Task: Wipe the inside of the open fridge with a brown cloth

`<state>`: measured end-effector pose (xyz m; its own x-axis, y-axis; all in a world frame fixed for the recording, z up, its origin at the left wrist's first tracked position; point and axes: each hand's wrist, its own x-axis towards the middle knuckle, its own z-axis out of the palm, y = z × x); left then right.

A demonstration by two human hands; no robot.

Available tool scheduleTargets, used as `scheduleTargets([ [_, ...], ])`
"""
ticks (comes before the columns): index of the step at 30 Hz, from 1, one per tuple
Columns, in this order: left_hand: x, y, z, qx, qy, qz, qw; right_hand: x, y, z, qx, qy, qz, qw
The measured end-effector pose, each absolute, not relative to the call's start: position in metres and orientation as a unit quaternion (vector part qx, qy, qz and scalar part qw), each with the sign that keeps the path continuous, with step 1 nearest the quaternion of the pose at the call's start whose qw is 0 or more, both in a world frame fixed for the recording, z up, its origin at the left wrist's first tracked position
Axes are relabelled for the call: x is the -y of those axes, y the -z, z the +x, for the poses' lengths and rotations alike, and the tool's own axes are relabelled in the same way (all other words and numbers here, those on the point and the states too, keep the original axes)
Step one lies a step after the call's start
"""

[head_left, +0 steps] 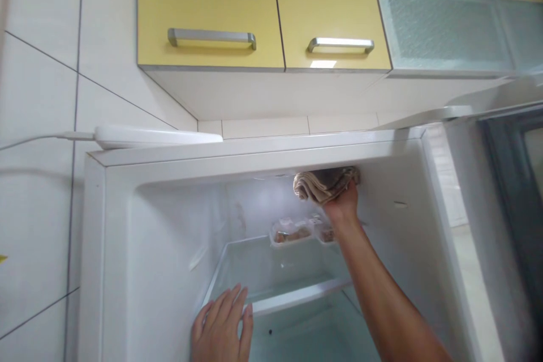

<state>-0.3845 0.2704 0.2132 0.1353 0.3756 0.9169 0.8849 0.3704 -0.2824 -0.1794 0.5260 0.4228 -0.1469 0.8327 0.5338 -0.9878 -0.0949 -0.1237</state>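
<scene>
My right hand reaches deep into an open refrigerator. It is closed on a folded brown-and-beige cloth, pressed up near the ceiling of the compartment; part of the fingers is hidden behind the cloth. Lower left, my left hand has its fingers extended and holds nothing. Its fingertips lie by the left front corner of the glass shelf; whether they touch its white front edge I cannot tell.
Two clear containers with food stand at the back of the shelf. The refrigerator door is swung open at right. A white device with a cable lies on top. Yellow cabinets hang above.
</scene>
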Motion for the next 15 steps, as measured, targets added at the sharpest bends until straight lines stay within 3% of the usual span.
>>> scheduleTargets([
  [4, -0.271, -0.211, -0.385, 0.620, 0.234, -0.512, 0.547, -0.446, -0.415, -0.123, 0.268, -0.714, 0.205, 0.613],
  [8, -0.270, -0.212, -0.381, 0.628, 0.246, -0.509, 0.535, -0.387, -0.411, -0.088, 0.293, -0.638, 0.202, 0.683],
  [15, -0.267, -0.214, -0.377, 0.636, 0.262, -0.513, 0.513, -0.375, -0.424, -0.112, 0.281, -0.593, 0.174, 0.734],
])
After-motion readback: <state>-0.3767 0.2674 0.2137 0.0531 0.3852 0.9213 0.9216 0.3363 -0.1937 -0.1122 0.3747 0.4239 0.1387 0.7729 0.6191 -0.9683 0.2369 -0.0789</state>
